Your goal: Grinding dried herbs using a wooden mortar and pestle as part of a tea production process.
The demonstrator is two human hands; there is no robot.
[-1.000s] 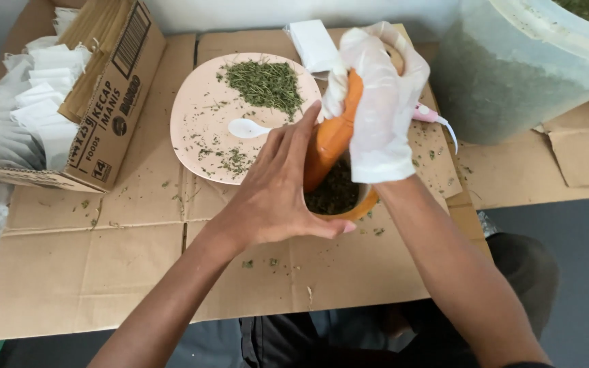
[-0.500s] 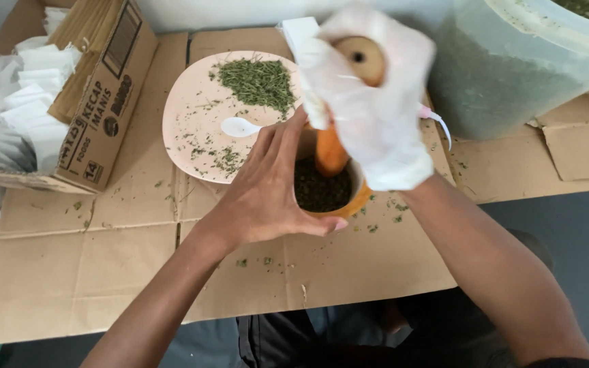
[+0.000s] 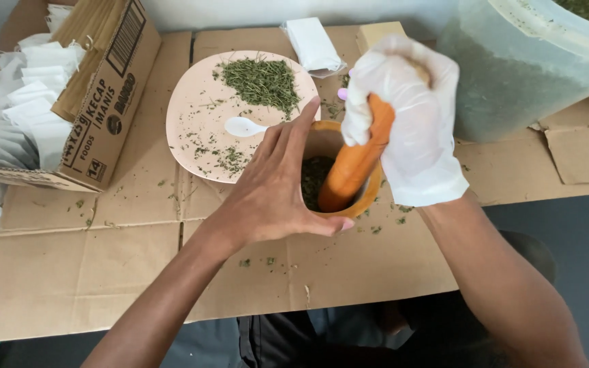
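While bare left hand [image 3: 274, 197] is cupping wooden mortar [image 3: 366, 197] on flattened cardboard [image 3: 103, 272], gloved right hand [image 3: 403, 129] is gripping orange pestle [image 3: 352, 167] inside; pink plate [image 3: 195, 116] with dried herbs [image 3: 260, 82] sitting beside, dark floor [image 3: 581, 232] showing around.

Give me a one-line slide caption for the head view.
Gloved right hand presses an orange pestle into dried herbs in a wooden mortar, steadied by the bare left hand.
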